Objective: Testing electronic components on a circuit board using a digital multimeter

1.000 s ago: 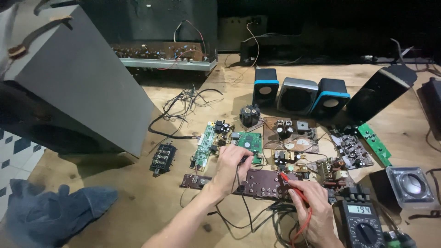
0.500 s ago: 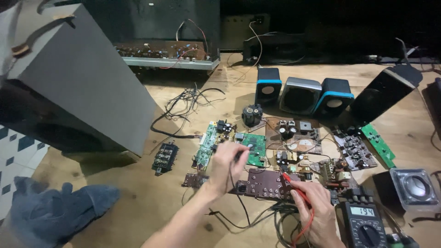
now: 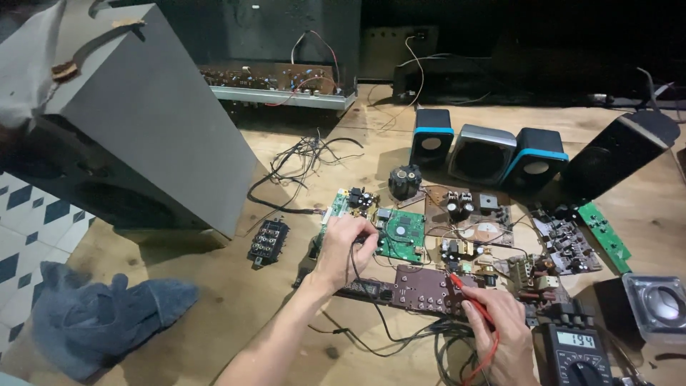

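While probing a brown circuit board point(image 3: 421, 289) near the bench's front edge, the left hand point(image 3: 346, 246) pinches a black probe and the right hand point(image 3: 500, 322) a red probe point(image 3: 461, 286). Judging by this, next comes reading the multimeter point(image 3: 575, 354) at the front right corner.

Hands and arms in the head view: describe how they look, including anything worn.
Both forearms are bare, with no sleeves in view. The left hand and the right hand wear no gloves, and no rings, watch or bracelet show. Fingernails look short and plain. No marks or bandages are visible.
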